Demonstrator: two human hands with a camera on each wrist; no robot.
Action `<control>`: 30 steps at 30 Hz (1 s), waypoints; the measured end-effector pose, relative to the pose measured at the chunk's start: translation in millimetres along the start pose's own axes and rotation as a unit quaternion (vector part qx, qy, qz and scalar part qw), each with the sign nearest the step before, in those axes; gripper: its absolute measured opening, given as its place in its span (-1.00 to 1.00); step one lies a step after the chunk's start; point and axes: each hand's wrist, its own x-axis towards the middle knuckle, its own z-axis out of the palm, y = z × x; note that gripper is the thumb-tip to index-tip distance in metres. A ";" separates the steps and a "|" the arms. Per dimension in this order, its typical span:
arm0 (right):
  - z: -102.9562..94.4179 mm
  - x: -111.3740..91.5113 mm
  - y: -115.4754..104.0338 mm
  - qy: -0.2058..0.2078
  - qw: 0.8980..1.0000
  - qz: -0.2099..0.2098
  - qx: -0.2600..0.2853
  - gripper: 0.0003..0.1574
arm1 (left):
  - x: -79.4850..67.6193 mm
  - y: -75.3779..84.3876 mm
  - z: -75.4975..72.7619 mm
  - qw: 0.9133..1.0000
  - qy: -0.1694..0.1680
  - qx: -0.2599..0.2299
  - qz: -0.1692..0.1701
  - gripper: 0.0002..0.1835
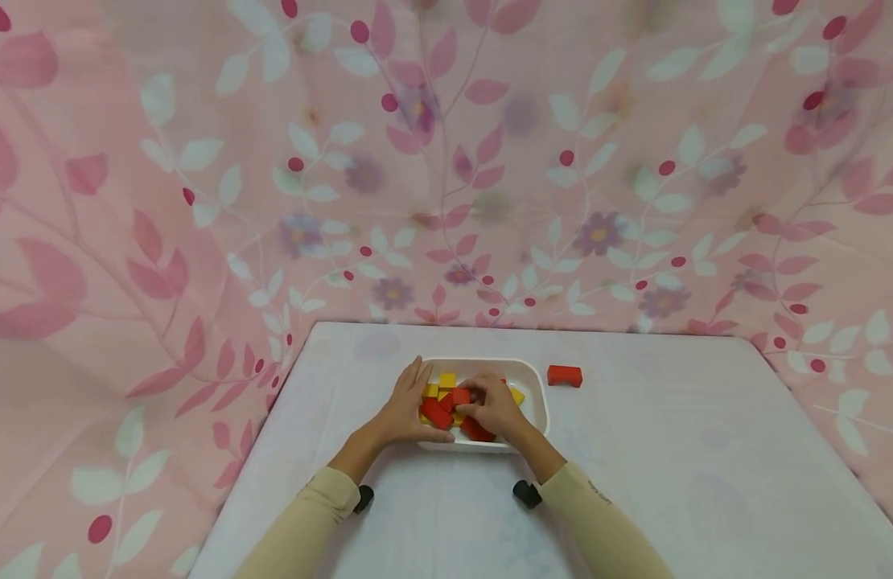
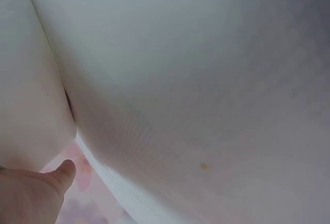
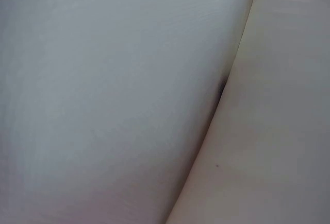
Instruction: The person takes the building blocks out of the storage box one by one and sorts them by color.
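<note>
In the head view a white tray [image 1: 537, 406] holds several red and yellow blocks. My left hand [image 1: 401, 408] lies at the tray's left end, fingers straight along the side and thumb stretched along the front rim. Over the middle of the tray, my right hand [image 1: 495, 408] pinches a red block [image 1: 461, 396] with thumb and fingers. Below it lie a red block [image 1: 437, 414] and another red block [image 1: 479, 430]. A yellow block [image 1: 447, 380] sits near the back wall. The left wrist view catches the left thumb [image 2: 63, 175] beside the tray wall [image 2: 31, 90].
A red block with a notched front [image 1: 565, 375] lies on the white tablecloth [image 1: 671, 450], right of the tray. Pink floral cloth [image 1: 446, 201] hangs behind the table. The right wrist view contains only the tray wall [image 3: 268, 121] and tablecloth, plus a small reddish patch in the corner.
</note>
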 end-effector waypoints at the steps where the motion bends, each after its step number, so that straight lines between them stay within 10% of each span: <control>1: 0.8 -0.2 0.0 -0.001 1.000 0.002 0.000 -0.65 | -1.0 -0.2 0.3 1.000 0.002 -0.002 -0.001 0.44; 30: 0.6 1.0 2.0 0.004 1.000 0.005 -0.001 -0.63 | 1.5 0.3 -1.3 1.000 -0.012 -0.009 -0.013 0.45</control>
